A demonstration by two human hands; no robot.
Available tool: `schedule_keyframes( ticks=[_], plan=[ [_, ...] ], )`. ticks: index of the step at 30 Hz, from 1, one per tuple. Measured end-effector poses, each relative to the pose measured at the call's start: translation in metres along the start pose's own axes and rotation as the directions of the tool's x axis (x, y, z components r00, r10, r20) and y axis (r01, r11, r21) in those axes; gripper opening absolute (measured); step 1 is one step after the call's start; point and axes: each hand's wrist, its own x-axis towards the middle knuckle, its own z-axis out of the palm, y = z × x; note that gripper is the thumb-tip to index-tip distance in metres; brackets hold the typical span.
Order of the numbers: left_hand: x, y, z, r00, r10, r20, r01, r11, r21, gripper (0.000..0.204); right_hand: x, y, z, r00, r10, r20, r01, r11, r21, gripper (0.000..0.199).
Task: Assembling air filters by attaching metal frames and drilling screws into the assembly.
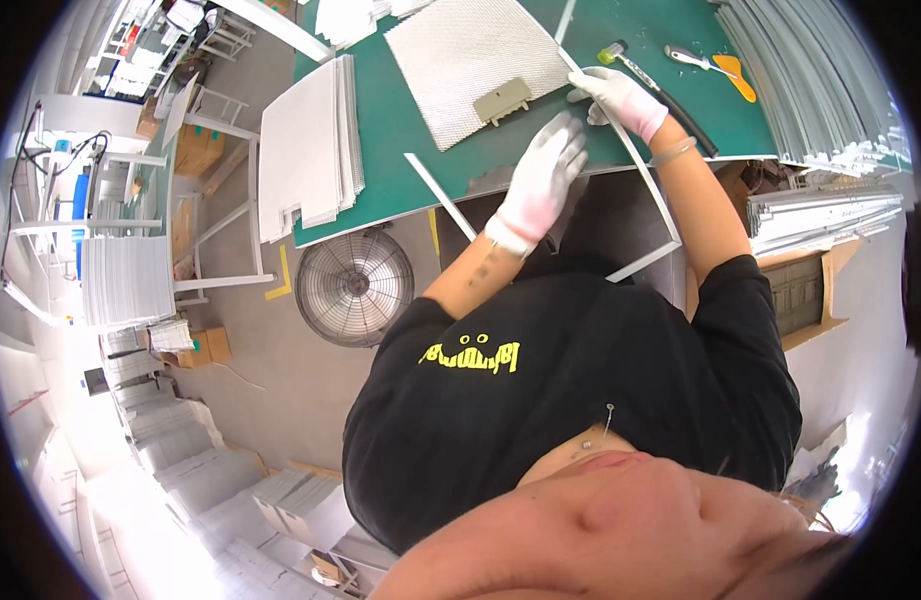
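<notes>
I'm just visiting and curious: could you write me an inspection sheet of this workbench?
Surface: green mat table.
Job's things: white metal frame strip; mesh panel carrying a grey latch.
Clutter: mallet, yellow-handled tool, white sheet stack, metal strips bundle.
Hands: gloved left hand flat at the table edge; gloved right hand gripping the frame strip.
Cables: nothing seen on the table.
Surroundings: floor fan, racks.
</notes>
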Motion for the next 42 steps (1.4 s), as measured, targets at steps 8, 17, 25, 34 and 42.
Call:
schedule_keyframes(
  ticks=[8, 17, 25, 34, 42],
  plan=[
    [-0.028, 0.034, -0.186, 0.791, 0.612, 0.018, -0.04, 0.022, 0.999, 0.033, 0.049, 0.017, -0.006, 0.976, -0.056, 0.211, -0.047, 0.891, 0.452, 0.029],
    [-0.015, 0.082, -0.133, 0.997, -0.061, -0.041, 0.05, 0.973, -0.225, 0.065, 0.004, 0.022, -0.001, 0.968, -0.214, 0.128, 0.133, 0.878, 0.46, 0.033],
    [-0.005, 0.105, -0.09, 0.987, -0.079, -0.139, 0.096, 0.988, 0.124, 0.069, -0.056, 0.008, -0.032, 0.95, -0.312, 0.012, 0.29, 0.896, 0.336, 0.048],
    [-0.029, 0.119, -0.067, 0.962, 0.27, -0.041, -0.252, 0.935, 0.247, 0.085, -0.098, -0.008, -0.006, 0.922, -0.367, -0.122, 0.383, 0.822, 0.421, 0.045],
    [-0.113, 0.138, -0.093, 0.754, 0.461, -0.468, -0.145, 0.812, 0.566, 0.033, -0.122, -0.038, 0.055, 0.792, -0.611, -0.012, 0.595, 0.767, 0.24, 0.044]
  ],
)
